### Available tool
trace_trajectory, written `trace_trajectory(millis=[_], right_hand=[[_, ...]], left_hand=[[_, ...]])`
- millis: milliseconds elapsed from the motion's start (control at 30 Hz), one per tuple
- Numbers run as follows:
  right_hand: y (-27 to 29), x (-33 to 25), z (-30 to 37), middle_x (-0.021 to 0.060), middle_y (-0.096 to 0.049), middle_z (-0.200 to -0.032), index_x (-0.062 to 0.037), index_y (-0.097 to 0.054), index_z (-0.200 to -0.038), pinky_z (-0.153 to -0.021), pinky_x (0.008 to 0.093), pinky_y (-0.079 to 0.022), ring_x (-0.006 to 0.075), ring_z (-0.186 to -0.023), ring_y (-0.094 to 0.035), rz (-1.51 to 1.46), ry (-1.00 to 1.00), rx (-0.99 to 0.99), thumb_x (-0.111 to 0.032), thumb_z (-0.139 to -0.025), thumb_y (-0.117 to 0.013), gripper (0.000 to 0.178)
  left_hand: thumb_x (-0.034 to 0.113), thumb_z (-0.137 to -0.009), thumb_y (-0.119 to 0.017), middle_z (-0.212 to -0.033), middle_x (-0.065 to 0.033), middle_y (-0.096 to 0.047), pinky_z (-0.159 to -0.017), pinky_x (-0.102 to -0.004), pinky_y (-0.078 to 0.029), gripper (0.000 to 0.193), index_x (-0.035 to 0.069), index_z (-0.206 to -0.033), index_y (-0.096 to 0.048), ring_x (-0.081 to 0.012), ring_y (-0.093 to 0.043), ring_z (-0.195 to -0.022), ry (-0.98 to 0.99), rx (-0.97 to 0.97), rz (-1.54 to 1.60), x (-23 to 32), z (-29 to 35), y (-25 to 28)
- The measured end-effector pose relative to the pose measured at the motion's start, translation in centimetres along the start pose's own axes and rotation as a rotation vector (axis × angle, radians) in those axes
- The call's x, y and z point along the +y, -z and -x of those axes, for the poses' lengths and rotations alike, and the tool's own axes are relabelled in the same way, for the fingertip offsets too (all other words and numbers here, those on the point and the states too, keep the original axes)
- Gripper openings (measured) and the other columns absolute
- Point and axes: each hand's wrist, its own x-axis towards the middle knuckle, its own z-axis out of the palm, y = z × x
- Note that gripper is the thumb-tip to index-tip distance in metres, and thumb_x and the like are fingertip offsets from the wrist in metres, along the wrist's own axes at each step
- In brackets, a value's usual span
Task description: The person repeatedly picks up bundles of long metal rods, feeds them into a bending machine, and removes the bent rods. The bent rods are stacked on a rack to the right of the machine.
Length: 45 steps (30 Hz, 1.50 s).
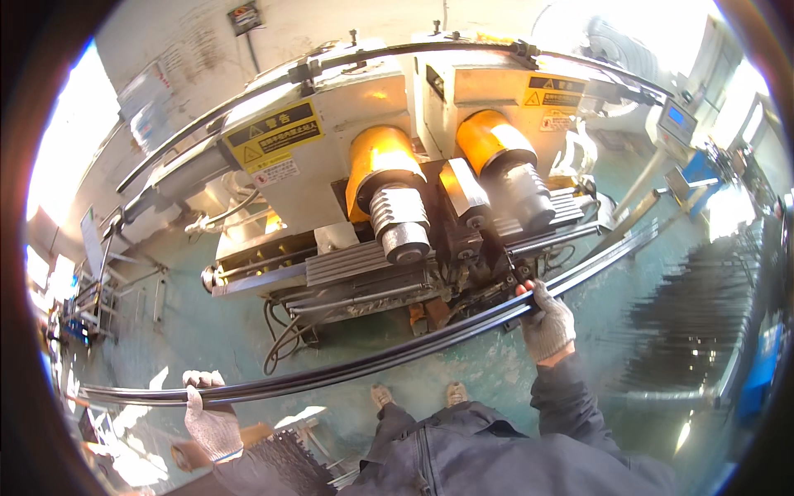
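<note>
Bundle of long dark bars (397, 355) spans the view, 8 o'clock to 3 o'clock, in front of the machine; fisheye bends it into a bow. At least 2 bars, exact count unclear.

Left hand (211, 417), knit glove, between 7 and 8 o'clock: closed round the bars near their left end, thumb on the near side. Right hand (548, 326), matching glove, 4 o'clock: gripping the bundle farther along, reddish fingertip showing beyond.

Machine (314, 223): pale body, 2 yellow housings (385, 157) at 12 and 1 o'clock, each with a ribbed metal cylinder (400, 217) below. Yellow-and-black warning label (273, 136) between 10 and 11.

Control panel (676, 122), blue screen, 2 o'clock. Large stack of dark lengths (695, 322), 3 to 4 o'clock. Blue-green floor (347, 345). 2 shoes (456, 393), 6 o'clock.
</note>
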Motion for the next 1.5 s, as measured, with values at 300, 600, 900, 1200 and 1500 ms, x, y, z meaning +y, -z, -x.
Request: trace_trajectory(millis=[300, 600, 900, 1200, 1500], right_hand=[[-8.7, 5.9, -2.3, 0.0168, -0.079, -0.117, 0.0075, -0.068, -0.131, -0.097, 0.0502, -0.071, 0.0354, -0.104, -0.081, -0.014, 0.128, -0.047, -0.001, -0.115, -0.063, 0.02], [-12.1, 10.4, -7.5, 0.0069, -0.081, -0.112, -0.0032, -0.078, -0.134, -0.087, 0.0387, -0.06, 0.0228, -0.098, -0.075, -0.025, 0.229, 0.062, -0.028, -0.109, -0.072, 0.036], [-10.9, 11.7, -13.0, 0.0042, -0.067, -0.083, -0.0088, -0.076, -0.108, -0.06, 0.0375, -0.048, 0.0193, -0.066, -0.064, 0.532, 0.409, 0.152, -0.027, -0.106, -0.071, 0.019], [-12.6, 12.3, -10.4, 0.0015, -0.06, -0.075, -0.0105, -0.07, -0.093, -0.054, 0.0405, -0.046, 0.0205, -0.058, -0.059, 0.295, 0.213, 0.363, -0.031, -0.107, -0.075, 0.025], [-9.6, 13.3, -14.8, 0.0047, -0.068, -0.075, -0.01, -0.079, -0.094, -0.059, 0.0381, -0.051, 0.0215, -0.06, -0.065, 0.661, 0.72, 0.014, -0.049, -0.119, -0.061, 0.05]], left_hand=[[0.024, -0.115, -0.072, -0.111, -0.0085, -0.073, -0.109, -0.0449, -0.056, 0.018, 0.006, -0.117, -0.072, -0.0256, -0.07, -0.11, 0.226, 0.102, 0.036, -5.6, -12.1, 7.1], [0.021, -0.11, -0.078, -0.116, -0.0088, -0.079, -0.11, -0.0438, -0.059, 0.018, 0.005, -0.119, -0.075, -0.0255, -0.075, -0.113, 0.38, 0.05, 0.061, -13.2, -18.6, 5.8], [0.036, -0.115, -0.072, -0.116, -0.0183, -0.082, -0.089, -0.0425, -0.07, 0.04, 0.0, -0.131, -0.076, -0.0301, -0.08, -0.097, 0.605, 0.019, 0.058, -17.4, -20.4, -0.1], [0.025, -0.123, -0.048, -0.139, -0.0184, -0.071, -0.119, -0.052, -0.057, 0.043, -0.004, -0.148, -0.067, -0.0331, -0.069, -0.13, 0.331, 0.186, -0.112, -13.0, -24.4, 6.6], [0.024, -0.119, -0.063, -0.144, -0.0231, -0.073, -0.123, -0.055, -0.057, 0.046, -0.005, -0.154, -0.061, -0.0384, -0.073, -0.132, 0.467, 0.077, 0.104, -18.8, -18.5, -2.1]])
